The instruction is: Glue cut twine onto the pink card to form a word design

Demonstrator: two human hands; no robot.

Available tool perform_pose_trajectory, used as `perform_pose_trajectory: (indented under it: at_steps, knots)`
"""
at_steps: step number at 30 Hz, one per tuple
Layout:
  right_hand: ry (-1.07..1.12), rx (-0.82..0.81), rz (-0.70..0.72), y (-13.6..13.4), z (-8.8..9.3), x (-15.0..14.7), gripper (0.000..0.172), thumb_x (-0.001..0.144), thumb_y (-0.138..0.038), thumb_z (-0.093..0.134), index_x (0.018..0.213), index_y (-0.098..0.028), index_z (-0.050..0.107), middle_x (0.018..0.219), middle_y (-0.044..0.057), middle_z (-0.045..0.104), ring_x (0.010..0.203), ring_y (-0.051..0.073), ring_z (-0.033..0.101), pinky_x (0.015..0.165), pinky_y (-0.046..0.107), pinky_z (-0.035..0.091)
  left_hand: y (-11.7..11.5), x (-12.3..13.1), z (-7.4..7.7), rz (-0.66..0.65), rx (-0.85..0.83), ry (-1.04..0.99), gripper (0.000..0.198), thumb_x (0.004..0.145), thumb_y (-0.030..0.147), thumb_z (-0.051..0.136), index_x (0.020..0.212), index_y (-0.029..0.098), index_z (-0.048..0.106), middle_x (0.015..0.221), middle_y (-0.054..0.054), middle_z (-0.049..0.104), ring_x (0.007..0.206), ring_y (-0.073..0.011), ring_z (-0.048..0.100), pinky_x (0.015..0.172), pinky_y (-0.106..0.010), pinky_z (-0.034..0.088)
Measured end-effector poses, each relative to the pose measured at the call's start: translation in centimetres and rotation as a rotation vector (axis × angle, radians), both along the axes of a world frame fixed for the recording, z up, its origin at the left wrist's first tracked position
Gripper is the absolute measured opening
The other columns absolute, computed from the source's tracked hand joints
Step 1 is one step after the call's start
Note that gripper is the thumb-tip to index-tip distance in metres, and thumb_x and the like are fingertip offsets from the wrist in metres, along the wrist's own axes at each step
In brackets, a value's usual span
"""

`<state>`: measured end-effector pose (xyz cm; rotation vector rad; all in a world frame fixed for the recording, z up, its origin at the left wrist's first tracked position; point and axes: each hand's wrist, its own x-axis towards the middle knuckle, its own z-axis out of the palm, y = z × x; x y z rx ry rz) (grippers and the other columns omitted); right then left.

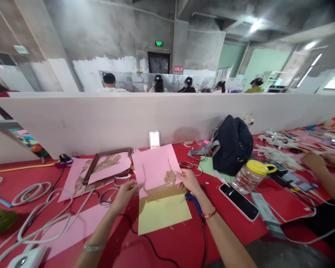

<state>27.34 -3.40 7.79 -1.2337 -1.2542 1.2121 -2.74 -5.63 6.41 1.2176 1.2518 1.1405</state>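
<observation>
Pink sheet (pixel 155 158) between left hand (pixel 126 193) and right hand (pixel 190 181), beyond yellow sheet (pixel 164 216) on bench (pixel 120 257). Fingers at edges; can't tell if pinching. Blue tool (pixel 194 204) by right wrist: arm snagging cord (pixel 203 232) could jerk sheet.

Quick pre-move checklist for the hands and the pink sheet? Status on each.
1. Right hand holding the pink sheet at its right edge, beside the brown flower-like cluster: ok.
2. Left hand gripping the sheet: cannot tell; fingertips are at its left edge.
3. Blue glue gun well away from the right forearm: not ok; it lies close beside it.
4. Glue gun cold: cannot tell.
5. Smartphone off the yellow sheet: ok, it lies right of the right forearm.
</observation>
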Motion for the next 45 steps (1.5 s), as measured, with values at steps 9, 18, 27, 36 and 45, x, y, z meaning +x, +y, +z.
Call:
perform_pose_trajectory:
  at_steps: [9,18,27,36,45]
  knots:
    - [-0.097,-0.279,0.151,-8.0,-4.3,0.6,0.043,0.075,-0.065,0.071,0.074,-0.023,0.06,0.05,0.0,0.064,0.043,0.022,0.065,0.042,0.029,0.047,-3.3,-2.9,-1.2,0.189,-0.063,0.098,0.061,0.045,0.071,0.093,0.077,0.02,0.081,0.083,-0.012,0.082,0.074,-0.0289,0.076,0.07,-0.037,0.062]
    - [-0.918,0.223,-0.442,-12.3,-5.3,5.3,0.075,0.089,-0.084,0.05,0.115,-0.016,0.067,0.107,0.021,0.07,0.099,0.038,0.069,0.083,0.047,0.056,-3.2,1.9,-3.8,0.081,0.018,0.184,0.044,0.068,0.06,0.085,0.075,0.017,0.08,0.081,-0.014,0.081,0.075,-0.0271,0.074,0.071,-0.033,0.054]
    - [-0.902,0.287,-0.397,-13.5,-9.0,6.3,0.052,0.101,-0.056,0.045,0.124,-0.014,0.065,0.105,0.022,0.072,0.099,0.036,0.07,0.089,0.051,0.057,-4.0,1.3,-3.4,0.12,0.152,0.348,0.045,0.085,0.061,0.068,0.072,0.019,0.079,0.079,-0.013,0.08,0.074,-0.0276,0.072,0.071,-0.032,0.053]
    - [-0.804,0.307,-0.352,-12.3,-8.0,10.5,0.043,0.095,-0.049,0.053,0.116,-0.017,0.073,0.112,0.018,0.078,0.102,0.036,0.072,0.094,0.053,0.055,-4.0,0.7,-4.2,-0.251,0.306,0.659,0.114,0.053,0.052,0.099,0.154,0.021,0.056,0.167,-0.019,0.041,0.161,-0.0428,0.024,0.133,-0.056,0.012]
    - [-0.891,0.445,-0.383,-11.4,-9.8,13.1,0.057,0.102,-0.062,0.048,0.115,-0.016,0.078,0.108,0.02,0.078,0.098,0.036,0.071,0.094,0.054,0.055,-4.5,4.0,-6.6,-0.242,0.421,1.175,0.121,0.08,0.08,0.069,0.165,0.004,0.03,0.168,-0.027,0.034,0.16,-0.0421,0.027,0.132,-0.061,0.016]
